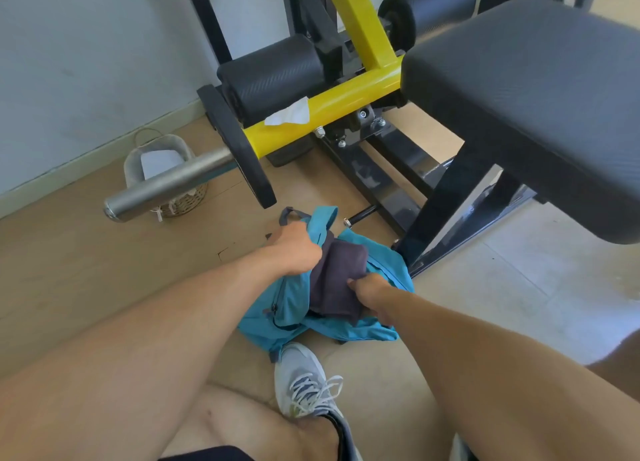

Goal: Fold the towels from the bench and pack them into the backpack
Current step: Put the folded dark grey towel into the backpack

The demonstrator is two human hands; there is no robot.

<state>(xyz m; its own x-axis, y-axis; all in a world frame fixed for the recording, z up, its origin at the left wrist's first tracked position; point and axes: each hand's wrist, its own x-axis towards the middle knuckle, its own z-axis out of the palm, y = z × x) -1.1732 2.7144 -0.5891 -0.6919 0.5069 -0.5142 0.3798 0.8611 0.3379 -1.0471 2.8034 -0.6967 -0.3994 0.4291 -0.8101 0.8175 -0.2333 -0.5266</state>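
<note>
Item: 1 folded dark towel (337,280), half inside teal backpack (277,308) on floor by bench (519,89). My left hand (298,249) grips bag rim, holding it open. My right hand (369,292) pinches towel edge. Soft, light, floppy; prob. best held across fold.

Left hand (300,249) gripping teal backpack (287,308); right hand (369,292) pinching dark towel (337,280)
</note>
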